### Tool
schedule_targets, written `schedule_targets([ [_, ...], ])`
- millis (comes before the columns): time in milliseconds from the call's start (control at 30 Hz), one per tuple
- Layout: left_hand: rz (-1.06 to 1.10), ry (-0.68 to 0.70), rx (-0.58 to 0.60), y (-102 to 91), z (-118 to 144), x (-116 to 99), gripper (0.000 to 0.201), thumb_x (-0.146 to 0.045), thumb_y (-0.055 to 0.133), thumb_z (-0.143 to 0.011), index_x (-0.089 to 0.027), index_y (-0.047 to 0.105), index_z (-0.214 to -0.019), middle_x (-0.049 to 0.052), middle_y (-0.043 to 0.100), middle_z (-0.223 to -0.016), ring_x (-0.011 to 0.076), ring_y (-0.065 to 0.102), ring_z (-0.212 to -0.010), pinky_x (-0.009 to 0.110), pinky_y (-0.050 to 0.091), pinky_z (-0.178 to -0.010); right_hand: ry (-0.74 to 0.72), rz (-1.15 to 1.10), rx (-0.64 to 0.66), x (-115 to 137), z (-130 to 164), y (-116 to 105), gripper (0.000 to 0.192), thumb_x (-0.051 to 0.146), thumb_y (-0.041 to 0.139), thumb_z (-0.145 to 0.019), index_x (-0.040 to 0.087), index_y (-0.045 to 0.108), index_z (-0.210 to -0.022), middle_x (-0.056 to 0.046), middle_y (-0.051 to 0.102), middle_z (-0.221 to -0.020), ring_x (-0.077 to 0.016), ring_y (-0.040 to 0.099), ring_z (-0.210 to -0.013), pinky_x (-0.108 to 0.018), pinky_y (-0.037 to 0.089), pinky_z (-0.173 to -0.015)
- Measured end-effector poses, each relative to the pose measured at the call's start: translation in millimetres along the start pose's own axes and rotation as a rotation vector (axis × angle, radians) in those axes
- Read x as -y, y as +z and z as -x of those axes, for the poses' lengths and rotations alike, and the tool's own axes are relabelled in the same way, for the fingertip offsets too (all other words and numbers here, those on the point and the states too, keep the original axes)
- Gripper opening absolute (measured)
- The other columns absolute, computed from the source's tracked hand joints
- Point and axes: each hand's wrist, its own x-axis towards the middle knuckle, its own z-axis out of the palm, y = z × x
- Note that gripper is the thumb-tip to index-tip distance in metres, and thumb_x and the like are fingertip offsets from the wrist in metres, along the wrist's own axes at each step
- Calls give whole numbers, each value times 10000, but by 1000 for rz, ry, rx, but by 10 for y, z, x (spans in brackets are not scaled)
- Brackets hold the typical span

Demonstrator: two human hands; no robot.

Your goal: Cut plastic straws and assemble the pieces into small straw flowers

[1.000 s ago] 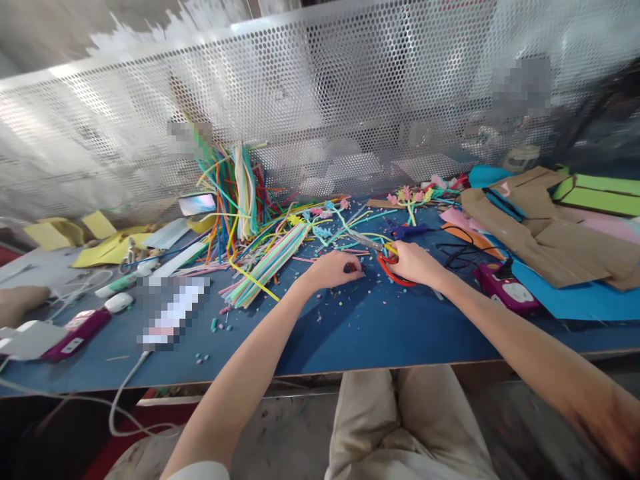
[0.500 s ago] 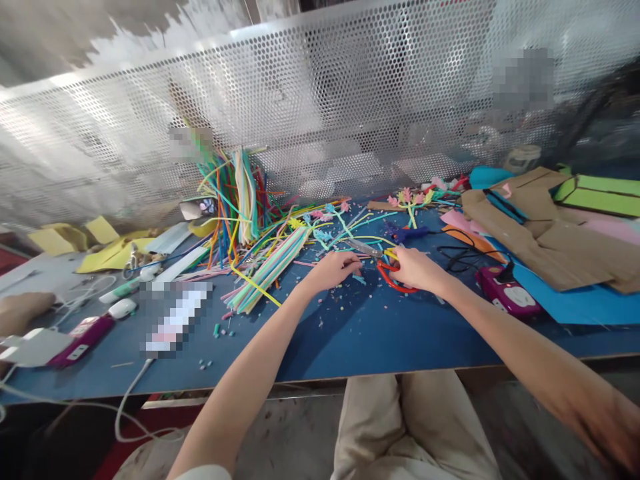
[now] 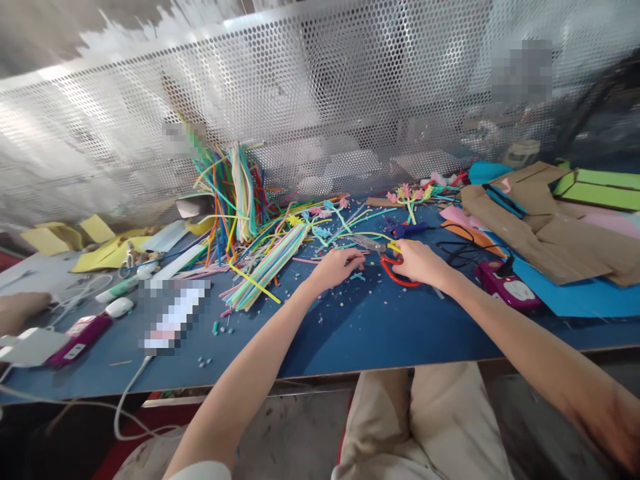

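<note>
My right hand [image 3: 417,263] is closed around scissors with red and yellow handles [image 3: 400,275]. Their grey blades [image 3: 369,242] point left, toward the far side of my other hand. My left hand [image 3: 337,268] has its fingers pinched together just left of the scissors; what they hold, if anything, is too small to make out. A small light-blue piece [image 3: 357,275] lies on the table below those fingers. Beyond the hands are light-blue flower shapes on stems [image 3: 323,232]. A bundle of pastel pipe cleaners [image 3: 273,267] lies left of my left hand.
Upright coloured pipe cleaners [image 3: 243,193] stand before a perforated metal screen [image 3: 350,87]. A blue glue gun [image 3: 410,231], a purple power strip [image 3: 507,285] and brown cardboard [image 3: 565,233] lie to the right. At left are a phone [image 3: 180,317] and another person's hand [image 3: 23,310].
The light-blue piece that was at my left fingertips now lies on the table beneath them. The scissors have shifted slightly in my right hand. The camera view has moved a little.
</note>
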Motion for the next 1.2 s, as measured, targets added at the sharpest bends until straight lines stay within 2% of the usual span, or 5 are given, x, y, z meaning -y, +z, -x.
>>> schedule_targets([
  [167,76,21,-142,7,-17,29,213,-304,480,-1004,-202,667,-1017,15,757,-915,145,685,-800,246,482,-782,30,-238,-225,-90,-52,-37,205,346,624,-796,201,555,-924,-81,714,-888,-248,682,-814,-305,430,-675],
  [300,361,-47,-242,48,-51,59,209,-362,508,-994,-185,589,-1070,34,730,-881,139,703,-725,246,536,-690,-22,-503,-365,-132,-111,11,180,282,654,-749,215,535,-866,-38,682,-832,-206,651,-773,-305,451,-706],
  [567,943,-219,-134,168,-73,-62,330,-408,706,-881,-144,567,-1021,112,748,-1020,147,742,-796,292,618,-776,-110,-1225,-176,52,-112,185,330,343,755,-697,206,549,-915,-5,640,-793,-165,607,-684,-317,509,-674],
  [900,1051,-301,8,241,-33,-129,309,-378,754,-850,-125,623,-970,103,761,-938,159,756,-770,255,619,-719,-107,-1367,-237,227,-36,185,309,343,773,-703,202,529,-829,35,536,-776,-100,455,-638,-273,389,-615],
  [1200,1096,-328,22,249,-23,-135,373,-297,839,-767,-104,676,-1043,124,765,-1000,149,748,-825,267,607,-812,-132,-1288,-281,172,-75,260,307,359,757,-733,223,529,-887,30,535,-782,-117,461,-656,-274,392,-607],
])
